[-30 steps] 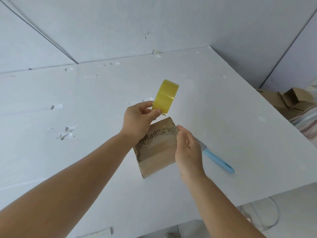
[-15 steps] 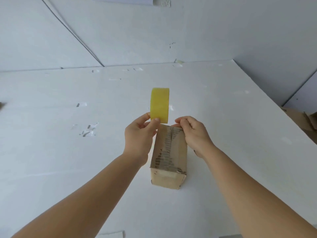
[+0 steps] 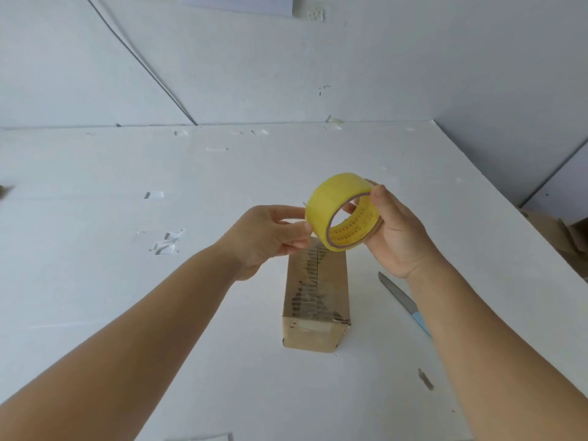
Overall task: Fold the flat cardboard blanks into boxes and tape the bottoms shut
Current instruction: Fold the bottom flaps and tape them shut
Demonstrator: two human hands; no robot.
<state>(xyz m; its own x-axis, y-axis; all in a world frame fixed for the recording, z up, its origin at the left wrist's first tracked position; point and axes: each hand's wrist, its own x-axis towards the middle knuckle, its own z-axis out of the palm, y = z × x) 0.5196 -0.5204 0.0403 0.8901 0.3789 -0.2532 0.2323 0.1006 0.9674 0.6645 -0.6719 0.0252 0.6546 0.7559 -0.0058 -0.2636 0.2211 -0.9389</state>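
A small brown cardboard box [image 3: 315,300] lies on the white table [image 3: 127,281] in the middle, its top face scuffed and covered with clear tape. Above its far end I hold a yellow tape roll [image 3: 342,211] in the air. My right hand [image 3: 397,233] grips the roll, thumb over its outer rim and fingers through the core. My left hand [image 3: 270,233] pinches at the roll's left edge with thumb and fingertips. Neither hand touches the box.
A knife [image 3: 404,302] with a light blue handle lies on the table just right of the box, partly under my right forearm. Brown cardboard pieces [image 3: 569,237] sit beyond the table's right edge. Scraps of tape [image 3: 167,243] stick to the table at left.
The roll passed from my left hand to my right and turned, its open core now facing me. My right hand left the box's far end. The knife shows again.
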